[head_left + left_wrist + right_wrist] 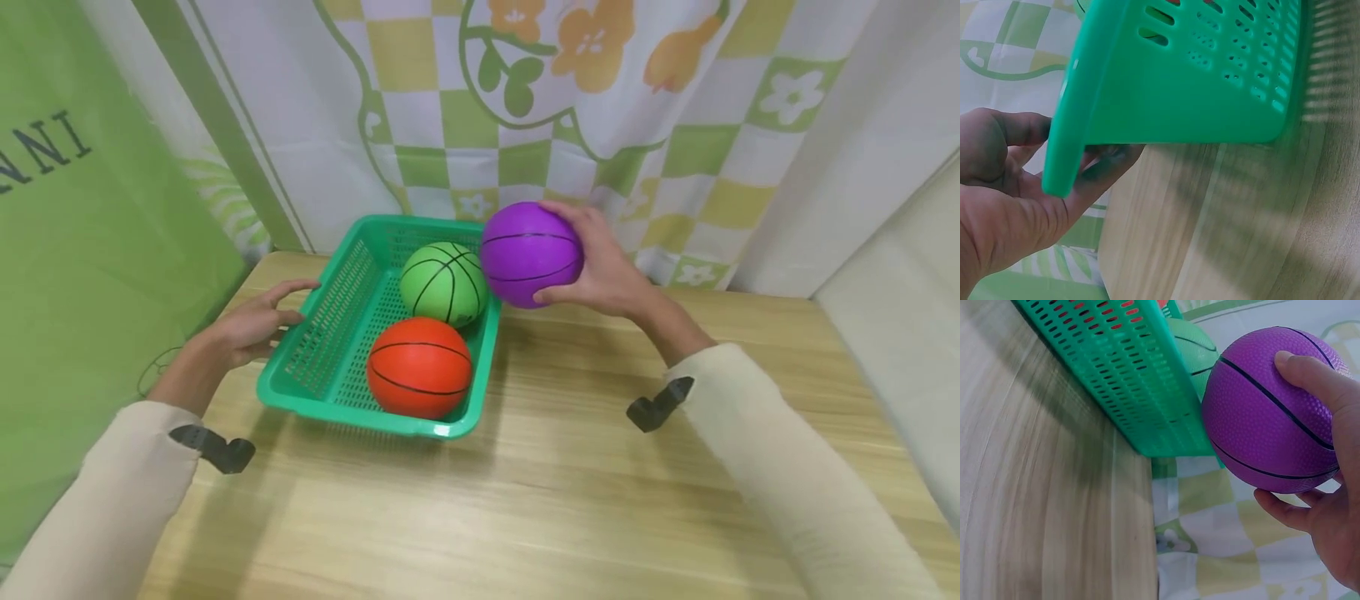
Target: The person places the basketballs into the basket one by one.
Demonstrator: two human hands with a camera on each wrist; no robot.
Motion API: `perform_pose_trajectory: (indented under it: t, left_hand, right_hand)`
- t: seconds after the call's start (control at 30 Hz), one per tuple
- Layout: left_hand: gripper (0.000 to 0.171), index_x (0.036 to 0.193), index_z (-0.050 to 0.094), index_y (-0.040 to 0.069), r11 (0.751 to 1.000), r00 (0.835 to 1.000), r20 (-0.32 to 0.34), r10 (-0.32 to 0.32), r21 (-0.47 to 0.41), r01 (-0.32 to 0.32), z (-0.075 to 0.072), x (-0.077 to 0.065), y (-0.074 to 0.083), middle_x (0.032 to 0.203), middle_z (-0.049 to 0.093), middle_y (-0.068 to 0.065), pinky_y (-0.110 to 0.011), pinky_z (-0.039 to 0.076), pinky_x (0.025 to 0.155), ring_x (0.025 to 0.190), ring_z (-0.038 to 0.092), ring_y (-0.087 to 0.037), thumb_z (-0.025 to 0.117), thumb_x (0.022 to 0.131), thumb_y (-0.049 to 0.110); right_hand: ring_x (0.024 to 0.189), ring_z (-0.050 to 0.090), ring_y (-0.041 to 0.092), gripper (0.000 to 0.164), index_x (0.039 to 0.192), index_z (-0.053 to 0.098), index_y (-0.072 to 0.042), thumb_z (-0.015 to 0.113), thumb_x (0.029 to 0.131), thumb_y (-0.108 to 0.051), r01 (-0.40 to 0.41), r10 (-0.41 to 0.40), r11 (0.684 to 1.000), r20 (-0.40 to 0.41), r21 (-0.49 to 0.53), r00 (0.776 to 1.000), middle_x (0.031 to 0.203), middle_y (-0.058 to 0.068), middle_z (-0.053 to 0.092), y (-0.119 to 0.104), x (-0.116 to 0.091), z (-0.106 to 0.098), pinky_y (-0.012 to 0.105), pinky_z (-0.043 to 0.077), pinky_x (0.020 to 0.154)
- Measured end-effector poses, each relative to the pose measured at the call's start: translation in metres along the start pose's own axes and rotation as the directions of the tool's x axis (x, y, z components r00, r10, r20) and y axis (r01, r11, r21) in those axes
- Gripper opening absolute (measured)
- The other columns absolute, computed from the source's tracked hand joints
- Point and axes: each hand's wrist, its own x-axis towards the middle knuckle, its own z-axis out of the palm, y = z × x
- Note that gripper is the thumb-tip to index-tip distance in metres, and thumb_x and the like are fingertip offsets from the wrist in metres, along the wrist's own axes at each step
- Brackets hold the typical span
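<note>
A purple toy basketball [531,254] is raised beside the basket's right rim at the back. My right hand [603,267] grips it from the right, thumb on the near side and fingers round the far side; in the right wrist view the thumb presses on the purple ball [1266,419]. My left hand [251,325] holds the left rim of a green plastic basket [303,402]. In the left wrist view its fingers [1107,169] lie under the basket's rim [1071,119]. Inside the basket, a light green ball [444,283] lies behind an orange-red ball [420,367].
The basket stands on a light wooden table [570,467]. Behind it hangs a checked floral curtain [525,158]. Green fabric with lettering [97,275] is at the left, and a pale wall [900,250] borders the right side.
</note>
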Motion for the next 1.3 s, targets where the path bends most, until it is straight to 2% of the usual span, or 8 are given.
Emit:
perform_pose_trajectory:
  t: [0.17,0.3,0.53,0.83,1.0,1.3]
  left_hand:
    - [0.066,0.162,0.007,0.026,1.0,1.0,0.009,-0.003,-0.003,0.003,-0.003,-0.003,-0.004,0.122,0.05,-0.023,-0.046,0.057,0.081,0.1,0.062,-0.029,0.037,0.106,0.007]
    - [0.066,0.162,0.007,0.025,1.0,1.0,0.011,0.004,-0.009,-0.004,-0.002,-0.003,-0.005,0.119,0.052,-0.022,-0.045,0.057,0.079,0.096,0.063,-0.027,0.037,0.106,0.007]
    - [0.065,0.162,0.007,0.024,1.0,1.0,0.013,0.018,0.0,-0.018,-0.001,-0.003,-0.006,0.113,0.055,-0.021,-0.044,0.059,0.077,0.092,0.065,-0.026,0.037,0.106,0.007]
    - [0.064,0.161,0.01,0.025,0.999,1.0,0.011,0.017,-0.031,-0.017,0.0,-0.002,-0.007,0.107,0.057,-0.019,-0.042,0.059,0.073,0.083,0.065,-0.024,0.037,0.106,0.006]
    - [0.065,0.161,0.01,0.025,1.0,1.0,0.006,0.014,-0.026,-0.013,0.0,0.0,-0.004,0.112,0.056,-0.021,-0.042,0.06,0.072,0.085,0.066,-0.025,0.038,0.106,0.006]
    - [0.063,0.161,0.012,0.024,0.999,1.0,0.0,0.019,-0.026,-0.019,0.0,-0.002,0.002,0.118,0.053,-0.025,-0.042,0.06,0.072,0.089,0.066,-0.027,0.037,0.106,0.006]
  right_hand:
    - [0.132,0.038,0.034,0.11,0.154,0.037,-0.021,0.096,0.062,-0.021,0.042,-0.042,0.999,0.026,0.022,0.999,0.146,0.015,0.036,-0.008,0.007,0.007,0.061,0.041,0.102]
    - [0.131,0.037,0.033,0.109,0.154,0.038,-0.022,0.096,0.062,-0.024,0.04,-0.04,0.999,0.045,0.019,0.998,0.145,0.015,0.037,-0.015,0.013,0.012,0.06,0.042,0.101]
    - [0.131,0.038,0.03,0.108,0.154,0.037,-0.022,0.095,0.063,-0.023,0.069,-0.079,0.993,0.099,0.098,0.992,0.148,0.011,0.037,-0.025,0.028,0.026,0.056,0.044,0.1]
    - [0.129,0.042,0.028,0.106,0.155,0.035,-0.025,0.093,0.066,-0.028,0.101,-0.119,0.986,0.139,0.131,0.983,0.146,0.011,0.038,-0.041,0.043,0.044,0.051,0.046,0.098]
    - [0.129,0.042,0.027,0.106,0.155,0.035,-0.023,0.093,0.066,-0.027,0.111,-0.136,0.979,0.139,0.172,0.981,0.147,0.011,0.036,-0.045,0.049,0.052,0.051,0.045,0.099]
    - [0.126,0.044,0.026,0.108,0.155,0.034,-0.023,0.093,0.065,-0.032,0.138,-0.161,0.98,0.16,0.145,0.974,0.144,0.011,0.039,-0.057,0.064,0.072,0.047,0.047,0.098]
